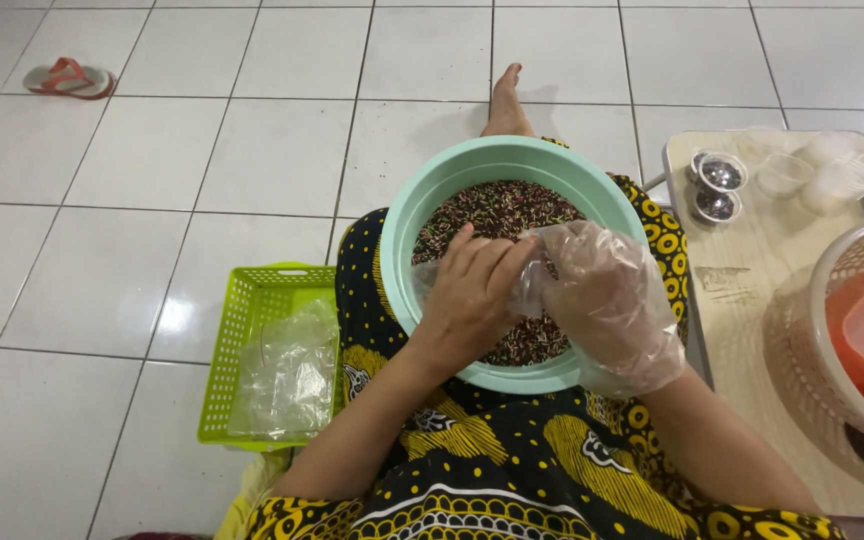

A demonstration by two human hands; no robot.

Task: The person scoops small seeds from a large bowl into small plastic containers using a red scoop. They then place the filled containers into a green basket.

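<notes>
The left hand [472, 290], bare, is closed on the mouth of a small clear bag [530, 285], pinching the thin film. The right hand [607, 300] wears a loose plastic glove and grips the same bag from the other side — both over the bowl [407, 230] on the lap. The bag looks feather-light, limp and slippery; best held at its rim, where the film bunches. The bowl holds a dark mix [497, 208] of small loose bits, likely to spill if tipped. A green basket [227, 330] of more bags sits on the floor beside the left arm — a low counter [742, 300] to the right.
</notes>
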